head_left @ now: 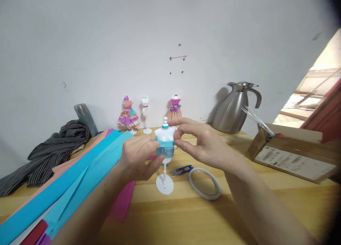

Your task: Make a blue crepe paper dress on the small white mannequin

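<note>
A small white dress-form mannequin [162, 134] stands upright on its round base in front of me, with a light blue paper band [165, 151] around its torso. My left hand [140, 156] is closed on the mannequin's left side, thumb and fingers against the band. On the other side, my right hand [205, 142] pinches at the upper edge of the blue band, its index finger reaching near the neck. Blue thread snips [182, 170] and a roll of white double-sided tape [205, 183] lie beside the base.
Blue crepe paper [66, 179] and other coloured sheets spread at left beside a striped cloth [66, 138]. Against the wall stand a ruffled-dress mannequin [128, 115], a bare mannequin [145, 108] and a pink-topped mannequin [175, 106]. A steel jug [233, 108] and cardboard box [293, 161] stand right.
</note>
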A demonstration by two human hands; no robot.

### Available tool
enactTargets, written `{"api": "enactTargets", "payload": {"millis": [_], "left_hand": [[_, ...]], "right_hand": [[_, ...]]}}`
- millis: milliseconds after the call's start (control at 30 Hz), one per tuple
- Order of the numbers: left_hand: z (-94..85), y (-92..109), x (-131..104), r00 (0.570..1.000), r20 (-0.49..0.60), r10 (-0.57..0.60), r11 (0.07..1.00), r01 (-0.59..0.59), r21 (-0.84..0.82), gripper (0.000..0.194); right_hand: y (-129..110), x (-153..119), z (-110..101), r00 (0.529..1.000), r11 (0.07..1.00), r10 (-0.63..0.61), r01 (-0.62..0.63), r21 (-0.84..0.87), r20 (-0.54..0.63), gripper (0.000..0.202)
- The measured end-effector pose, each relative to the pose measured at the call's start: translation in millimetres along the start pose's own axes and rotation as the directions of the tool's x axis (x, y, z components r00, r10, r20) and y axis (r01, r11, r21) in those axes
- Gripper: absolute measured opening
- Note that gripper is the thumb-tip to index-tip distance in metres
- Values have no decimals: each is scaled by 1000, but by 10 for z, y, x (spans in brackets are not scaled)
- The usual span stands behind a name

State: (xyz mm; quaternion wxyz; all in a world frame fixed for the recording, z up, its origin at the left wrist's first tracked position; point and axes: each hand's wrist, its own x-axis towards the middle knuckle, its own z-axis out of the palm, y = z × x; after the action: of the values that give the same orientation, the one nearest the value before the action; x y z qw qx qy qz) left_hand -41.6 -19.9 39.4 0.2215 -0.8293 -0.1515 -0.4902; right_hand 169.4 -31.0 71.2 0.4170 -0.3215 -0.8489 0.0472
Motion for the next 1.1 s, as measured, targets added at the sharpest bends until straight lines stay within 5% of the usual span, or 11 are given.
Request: {"api": "enactTargets", "payload": {"millis": [333, 500, 633, 933, 1100], "left_hand": [[-43, 20, 35, 971, 5, -238, 968, 237, -82, 13], [-6, -21, 4, 999, 46, 26, 981, -35, 193, 11], [12, -51, -69, 965, 94, 245, 888, -262, 377, 18], [33, -47, -102, 946, 110, 304, 819, -319, 477, 24], [50, -47, -50, 990, -14, 142, 928, -128, 349, 21]], "right_hand": [[16, 2, 6, 1000, 999, 14, -14, 51, -8, 14], [7, 13, 60, 998, 998, 25, -21, 56, -58, 18], [20, 15, 82, 997, 998, 11, -6, 56, -83, 17], [0, 12, 93, 996, 999, 12, -9, 37, -88, 17], [-7, 14, 93, 997, 999, 12, -9, 31, -81, 17]]}}
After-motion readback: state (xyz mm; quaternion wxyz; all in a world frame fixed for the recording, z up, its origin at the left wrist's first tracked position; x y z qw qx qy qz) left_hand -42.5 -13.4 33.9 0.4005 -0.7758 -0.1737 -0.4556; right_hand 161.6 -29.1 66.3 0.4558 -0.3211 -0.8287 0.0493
